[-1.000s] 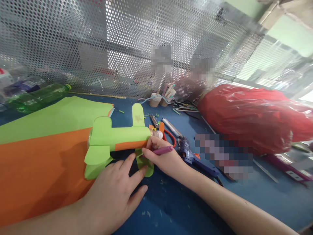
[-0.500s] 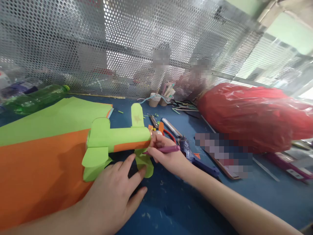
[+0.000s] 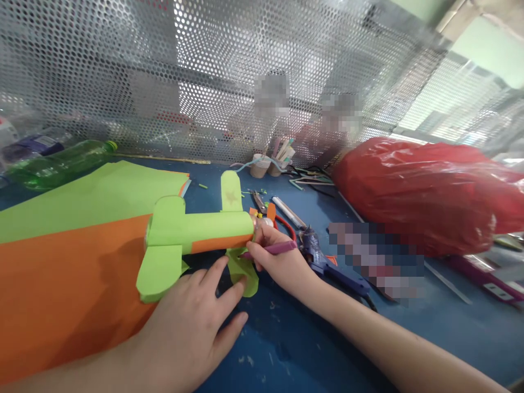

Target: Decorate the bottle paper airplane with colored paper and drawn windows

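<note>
A paper plane model point(image 3: 196, 232), a tube wrapped in green and orange paper with green wings and tail, lies on the blue table point(image 3: 286, 338). My left hand point(image 3: 192, 322) rests flat with fingers spread, two fingertips pressing the near green wing point(image 3: 243, 273). My right hand point(image 3: 278, 259) is closed on a purple pen point(image 3: 274, 249), whose tip touches that wing close to the tube's front end.
Orange paper sheet point(image 3: 61, 289) and green paper sheet point(image 3: 94, 196) lie at the left, a green bottle point(image 3: 57, 164) behind them. A blue glue gun point(image 3: 327, 262), scissors point(image 3: 260, 202), cups of sticks point(image 3: 270, 161) and a red plastic bag point(image 3: 417, 191) fill the right. Perforated metal screen point(image 3: 204, 71) behind.
My right hand shifted the pen a little along the wing, out to the right and back. The plane and my left hand stayed nearly still.
</note>
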### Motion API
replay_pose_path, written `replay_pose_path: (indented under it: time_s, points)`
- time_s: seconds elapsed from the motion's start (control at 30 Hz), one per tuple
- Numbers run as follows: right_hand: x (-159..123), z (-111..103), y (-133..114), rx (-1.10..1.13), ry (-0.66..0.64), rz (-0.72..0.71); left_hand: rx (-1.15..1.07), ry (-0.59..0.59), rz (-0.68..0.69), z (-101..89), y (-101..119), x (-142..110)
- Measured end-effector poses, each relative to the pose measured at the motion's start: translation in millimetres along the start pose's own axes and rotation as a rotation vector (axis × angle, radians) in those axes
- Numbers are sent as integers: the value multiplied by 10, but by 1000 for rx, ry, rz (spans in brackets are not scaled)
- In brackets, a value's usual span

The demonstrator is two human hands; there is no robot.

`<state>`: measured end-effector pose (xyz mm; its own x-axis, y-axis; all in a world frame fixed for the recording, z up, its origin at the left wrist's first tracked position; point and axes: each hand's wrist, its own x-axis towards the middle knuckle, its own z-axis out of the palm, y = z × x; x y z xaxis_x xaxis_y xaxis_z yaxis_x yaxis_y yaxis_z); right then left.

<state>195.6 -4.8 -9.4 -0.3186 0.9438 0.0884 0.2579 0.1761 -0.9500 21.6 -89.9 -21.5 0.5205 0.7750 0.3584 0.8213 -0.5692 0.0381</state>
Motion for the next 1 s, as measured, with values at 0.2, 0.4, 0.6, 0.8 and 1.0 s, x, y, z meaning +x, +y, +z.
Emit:
replay_pose_path:
  time_s: [0.2, 0.4, 0.6, 0.8, 1.0]
  points:
    - [-9, 2, -3, -26, -12, -34, 6, -40, -7, -14, 5, 4]
    - [-10, -10, -18, -106, 0, -52, 12, -46, -26, 3, 11, -21]
    - [-2, -10, -20, -85, -6, -41, 4, -47, -20, 2, 8, -25]
    - [-7, -18, -15, -113, -7, -44, 8, -48, -33, 2, 14, -23]
    - [-13, -19, -39, -122, -19, -36, 15, -46, -19, -16, 11, -15]
